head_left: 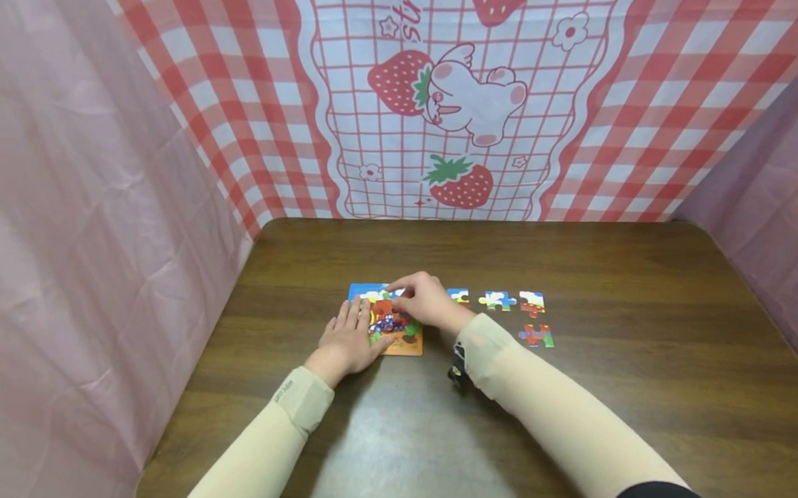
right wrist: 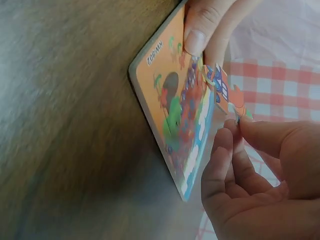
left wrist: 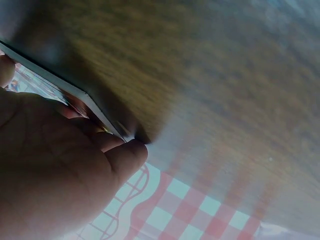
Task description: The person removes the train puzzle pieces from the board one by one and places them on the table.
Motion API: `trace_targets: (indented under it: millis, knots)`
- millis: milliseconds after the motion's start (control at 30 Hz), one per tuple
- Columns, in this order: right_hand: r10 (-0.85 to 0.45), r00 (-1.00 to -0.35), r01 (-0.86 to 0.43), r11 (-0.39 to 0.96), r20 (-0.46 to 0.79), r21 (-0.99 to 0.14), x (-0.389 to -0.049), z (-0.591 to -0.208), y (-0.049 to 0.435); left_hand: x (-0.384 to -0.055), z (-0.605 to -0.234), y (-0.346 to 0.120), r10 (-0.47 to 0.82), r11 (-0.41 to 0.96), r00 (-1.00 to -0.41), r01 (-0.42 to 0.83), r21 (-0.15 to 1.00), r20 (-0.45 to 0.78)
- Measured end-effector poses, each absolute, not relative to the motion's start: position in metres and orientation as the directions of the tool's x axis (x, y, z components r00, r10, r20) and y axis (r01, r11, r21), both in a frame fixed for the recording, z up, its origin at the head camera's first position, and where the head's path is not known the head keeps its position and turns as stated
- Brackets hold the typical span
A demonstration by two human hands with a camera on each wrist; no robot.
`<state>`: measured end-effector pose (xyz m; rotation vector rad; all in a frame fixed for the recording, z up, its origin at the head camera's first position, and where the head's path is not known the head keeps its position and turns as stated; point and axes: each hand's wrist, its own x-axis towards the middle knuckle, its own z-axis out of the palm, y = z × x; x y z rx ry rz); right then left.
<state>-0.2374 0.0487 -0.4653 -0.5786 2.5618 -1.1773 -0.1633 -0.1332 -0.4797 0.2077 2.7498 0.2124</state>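
A jigsaw puzzle board (head_left: 413,349) with an orange and blue border lies on the table, many of its coloured pieces inside the frame. Spread nearly straight, the fingers of my left hand (head_left: 349,345) rest over the board's left side, the thumb along its lower edge. My right hand (head_left: 431,304) is above the upper right part of the board. Between thumb and fingertips it pinches a puzzle piece (right wrist: 220,89), seen tilted and raised off the board's surface in the right wrist view. My right hand hides part of the board in the head view.
Several loose puzzle pieces lie right of the board, among them a blue and white one (head_left: 498,301) and a red one (head_left: 537,335). The brown wooden table (head_left: 636,326) ends at a checked strawberry curtain (head_left: 472,111) behind, with pink cloth (head_left: 93,213) at the sides.
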Motion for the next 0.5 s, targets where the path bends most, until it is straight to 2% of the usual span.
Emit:
trace_targets:
  millis: [500]
  knots:
    - [-0.422,-0.905,-0.218,0.562,-0.05,-0.798,-0.228,-0.457,0.09,-0.162,-0.476,-0.132,0.176,0.975,-0.923,0.116,0.19,-0.343]
